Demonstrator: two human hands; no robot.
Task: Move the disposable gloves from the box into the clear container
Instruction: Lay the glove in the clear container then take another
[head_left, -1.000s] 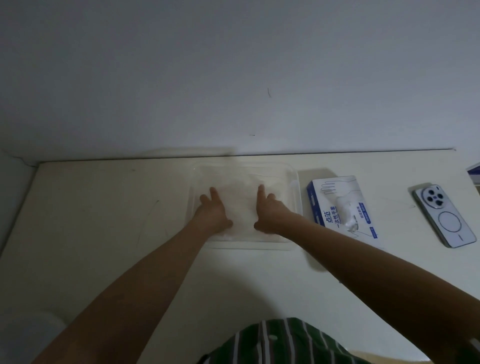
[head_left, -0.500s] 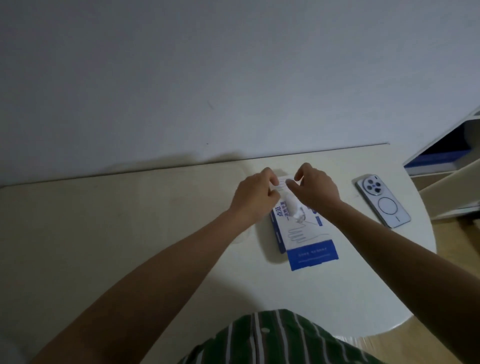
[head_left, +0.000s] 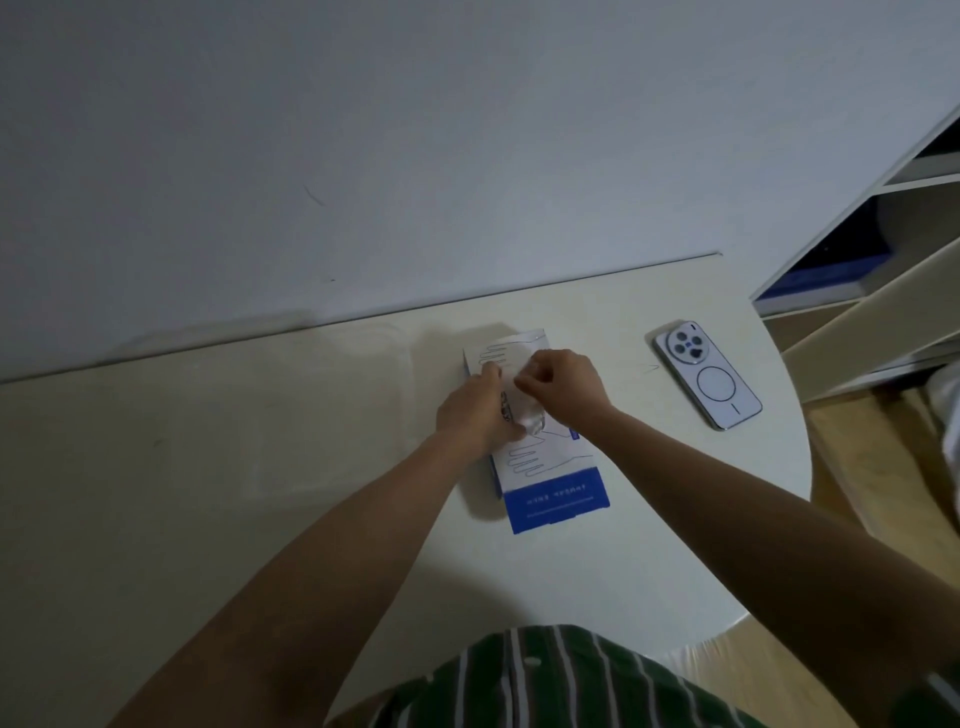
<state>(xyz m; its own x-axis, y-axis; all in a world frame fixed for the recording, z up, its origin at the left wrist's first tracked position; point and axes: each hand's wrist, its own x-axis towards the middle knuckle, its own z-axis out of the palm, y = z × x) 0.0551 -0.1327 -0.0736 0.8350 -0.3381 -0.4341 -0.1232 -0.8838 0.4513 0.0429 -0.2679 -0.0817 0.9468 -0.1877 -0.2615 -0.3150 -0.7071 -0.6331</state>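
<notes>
A thin, crinkled clear glove (head_left: 531, 418) pokes from the flat blue-and-white cardboard box (head_left: 553, 493) on the smooth worktop (head_left: 649, 519), right of the clear container (head_left: 311, 415). The right hand (head_left: 563, 387) pinches it with curled fingers; the left hand (head_left: 478, 410) curls alongside, and I cannot tell what its fingers grip.

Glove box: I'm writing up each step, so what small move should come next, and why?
Probably pull the right hand upward: its grip seems pinched on a glove at the glove box opening, the left hand lies on the box, and the clear container sits to its left.
</notes>
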